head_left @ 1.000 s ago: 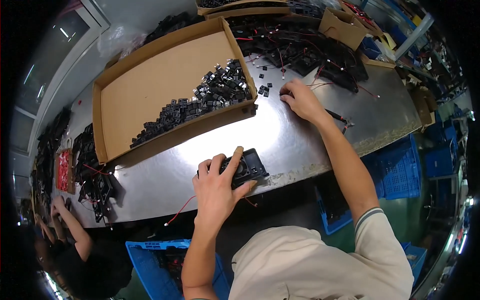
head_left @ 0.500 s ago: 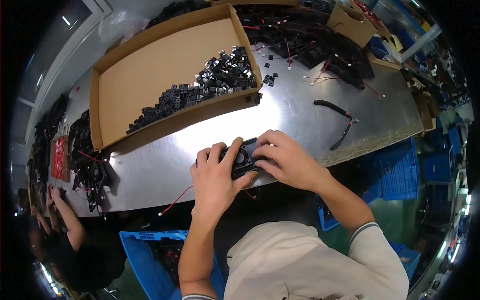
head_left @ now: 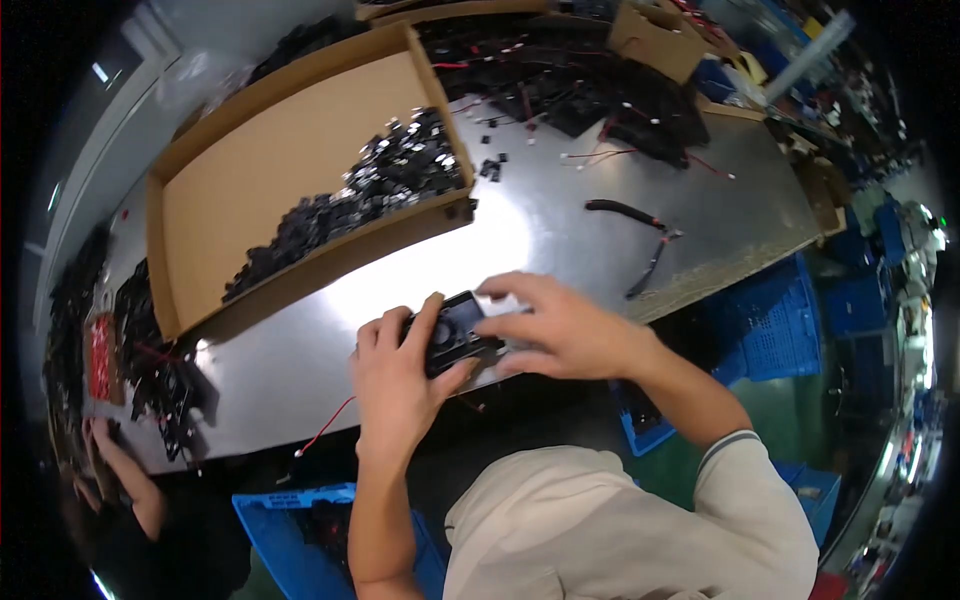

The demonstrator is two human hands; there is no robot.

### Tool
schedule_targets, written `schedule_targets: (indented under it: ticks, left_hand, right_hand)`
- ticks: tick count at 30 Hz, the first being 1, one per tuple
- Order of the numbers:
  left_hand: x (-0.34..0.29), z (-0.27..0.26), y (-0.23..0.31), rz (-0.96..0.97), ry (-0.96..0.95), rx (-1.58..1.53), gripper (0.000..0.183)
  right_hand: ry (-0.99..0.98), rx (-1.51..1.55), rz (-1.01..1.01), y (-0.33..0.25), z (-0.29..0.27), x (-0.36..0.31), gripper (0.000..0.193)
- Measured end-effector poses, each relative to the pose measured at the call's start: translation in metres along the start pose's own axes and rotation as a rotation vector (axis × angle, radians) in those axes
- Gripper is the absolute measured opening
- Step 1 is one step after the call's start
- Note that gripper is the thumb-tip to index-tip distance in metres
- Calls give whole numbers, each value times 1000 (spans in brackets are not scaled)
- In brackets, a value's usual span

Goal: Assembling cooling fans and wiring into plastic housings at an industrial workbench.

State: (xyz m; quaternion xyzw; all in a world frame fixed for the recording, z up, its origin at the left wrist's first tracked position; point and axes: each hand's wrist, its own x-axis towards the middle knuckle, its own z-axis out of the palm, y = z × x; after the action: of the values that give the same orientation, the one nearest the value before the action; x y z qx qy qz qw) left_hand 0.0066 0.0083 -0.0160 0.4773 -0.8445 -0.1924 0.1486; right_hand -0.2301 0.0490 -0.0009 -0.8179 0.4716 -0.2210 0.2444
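My left hand [head_left: 397,372] is wrapped round a black rectangular housing with a small round fan [head_left: 444,334] in it, pressing it near the table's front edge. Its thumb lies along the near side and its fingers reach over the far side. At the housing's right end is my right hand [head_left: 572,328], its fingers spread and slightly blurred. The fingertips are at or just off the housing's edge; whether they touch it is hard to tell. A thin red wire [head_left: 325,428] with a white plug hangs over the table edge beside my left wrist.
A shallow cardboard tray [head_left: 270,110] holds a heap of small black parts [head_left: 350,195]. Black-handled cutters [head_left: 632,212] lie to the right. Wired black units [head_left: 580,90] cover the back. Blue crates [head_left: 775,325] stand below; a co-worker's arm [head_left: 135,480] shows at left.
My right hand's fingers have spread and drawn away from the housing's corner. My left hand keeps its hold. The whole scene has shifted in the picture as my head turned.
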Motion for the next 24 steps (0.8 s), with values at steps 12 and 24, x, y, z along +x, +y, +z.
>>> schedule_targets:
  ticks: [12, 24]
  left_hand:
    - [2, -6, 9, -35, -28, 52, 69]
    - [0, 3, 7, -46, -12, 72, 72]
  right_hand:
    - [172, -256, 392, 115, -59, -93, 108]
    - [645, 1285, 19, 17, 4, 31, 107]
